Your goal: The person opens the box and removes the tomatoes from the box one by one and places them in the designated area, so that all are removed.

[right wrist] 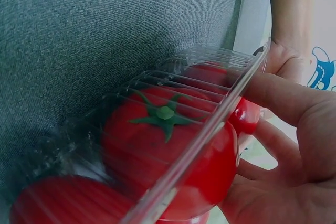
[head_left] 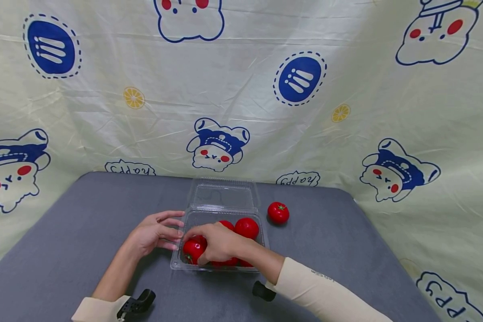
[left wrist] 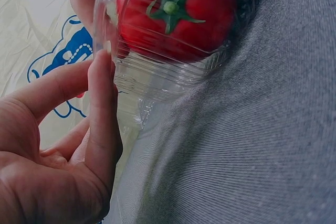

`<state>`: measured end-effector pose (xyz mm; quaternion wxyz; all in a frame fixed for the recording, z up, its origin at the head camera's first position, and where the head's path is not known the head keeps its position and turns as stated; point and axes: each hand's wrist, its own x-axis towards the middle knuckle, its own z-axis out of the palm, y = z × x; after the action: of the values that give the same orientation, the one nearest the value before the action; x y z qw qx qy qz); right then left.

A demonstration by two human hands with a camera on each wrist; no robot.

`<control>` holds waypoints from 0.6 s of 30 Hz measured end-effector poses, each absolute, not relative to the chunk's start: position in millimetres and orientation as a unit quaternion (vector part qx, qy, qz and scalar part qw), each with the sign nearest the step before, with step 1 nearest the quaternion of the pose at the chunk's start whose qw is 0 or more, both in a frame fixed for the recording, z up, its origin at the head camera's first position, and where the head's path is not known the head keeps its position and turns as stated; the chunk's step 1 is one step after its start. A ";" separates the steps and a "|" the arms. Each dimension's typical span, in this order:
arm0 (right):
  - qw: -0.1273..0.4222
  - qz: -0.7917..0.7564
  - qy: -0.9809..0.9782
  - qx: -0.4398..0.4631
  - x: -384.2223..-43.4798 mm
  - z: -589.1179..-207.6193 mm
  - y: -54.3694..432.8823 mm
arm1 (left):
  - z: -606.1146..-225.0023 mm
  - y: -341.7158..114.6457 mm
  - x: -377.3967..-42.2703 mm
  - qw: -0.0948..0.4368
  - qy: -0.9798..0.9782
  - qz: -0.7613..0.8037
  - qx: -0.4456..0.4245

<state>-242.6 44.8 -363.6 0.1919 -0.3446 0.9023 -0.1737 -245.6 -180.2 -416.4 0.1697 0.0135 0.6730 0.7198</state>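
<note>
A clear plastic clamshell box (head_left: 177, 265) stands on the table with its lid (head_left: 223, 196) folded back. Several red tomatoes (head_left: 247, 228) sit inside, partly hidden by my right arm. At the box's left front corner my right hand (head_left: 219, 243) grips a tomato (head_left: 194, 249), thumb and fingers around it, low within the box. My left hand (head_left: 157, 233) is at the box's left side, its fingers mostly extended against the rim. Through the ribbed wall, the left wrist view shows a tomato (left wrist: 184, 17) with its green calyx.
One more tomato (head_left: 278, 213) lies on the grey table (head_left: 330, 250), to the right of the box. A patterned pale curtain (head_left: 241, 80) hangs behind the table. Dark wrist straps (head_left: 137, 306) are worn at both cuffs.
</note>
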 end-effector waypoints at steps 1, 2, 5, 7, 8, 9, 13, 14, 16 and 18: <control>0.193 -0.175 0.902 -0.344 -242.9 -363.9 44.8 | -416.1 -180.2 -245.5 0.170 0.672 0.721 0.015; 0.194 -0.176 0.902 -0.343 -243.1 -363.5 44.7 | -416.0 -180.3 -245.6 0.171 0.671 0.721 0.017; 0.191 -0.175 0.902 -0.344 -245.6 -366.6 45.2 | -415.6 -180.0 -245.6 0.171 0.670 0.722 0.021; 0.190 -0.175 0.903 -0.343 -245.6 -366.3 45.0 | -415.7 -179.9 -245.6 0.172 0.670 0.722 0.021; 0.188 -0.174 0.904 -0.343 -245.7 -366.4 45.0 | -416.0 -179.9 -245.6 0.172 0.671 0.721 0.020; 0.187 -0.174 0.904 -0.344 -245.7 -366.7 45.0 | -416.2 -179.9 -245.5 0.171 0.671 0.721 0.018; 0.181 -0.173 0.904 -0.346 -246.0 -368.2 44.6 | -417.4 -180.5 -245.8 0.171 0.672 0.720 0.011; 0.179 -0.172 0.905 -0.346 -246.0 -368.3 44.4 | -417.4 -180.5 -245.8 0.170 0.672 0.720 0.009; 0.178 -0.172 0.905 -0.346 -245.6 -367.9 44.1 | -417.6 -180.6 -246.0 0.169 0.673 0.720 0.009; 0.176 -0.172 0.905 -0.346 -245.2 -367.7 43.8 | -417.3 -180.5 -246.1 0.169 0.673 0.720 0.012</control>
<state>-245.2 43.8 -367.7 0.1762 -0.3456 0.9055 -0.1721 -246.1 -180.5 -417.3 0.1688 0.0120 0.6727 0.7203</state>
